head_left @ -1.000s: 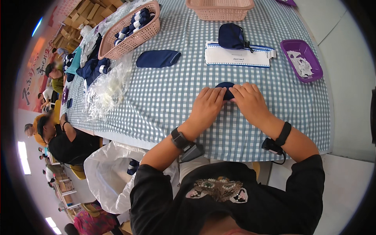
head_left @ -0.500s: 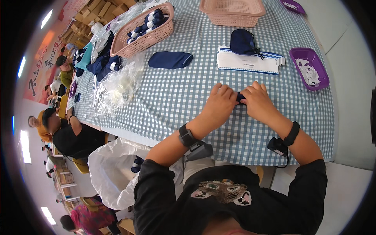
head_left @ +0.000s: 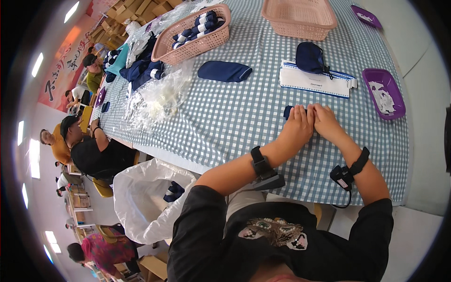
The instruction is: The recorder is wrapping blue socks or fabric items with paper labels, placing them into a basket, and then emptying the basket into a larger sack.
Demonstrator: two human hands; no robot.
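Note:
A small roll of navy cloth lies on the checked tablecloth under my hands, its left end showing. My left hand is over it, fingers held together and bent down onto the roll. Right beside it, my right hand has its fingers closed at the roll's other end, which is mostly hidden. Just beyond the hands, a navy drawstring pouch rests on a stack of white paper strips with blue borders. A flat navy cloth piece is farther left.
A pink basket at the far left holds several navy rolls with white bands; another pink basket stands at the back. Purple trays with white labels are on the right. Clear plastic bags and a large lined bag are left.
My left hand has turned and slid right across the navy roll, close against my right hand. The roll's left end now shows past my fingers. The whole view has shifted slightly.

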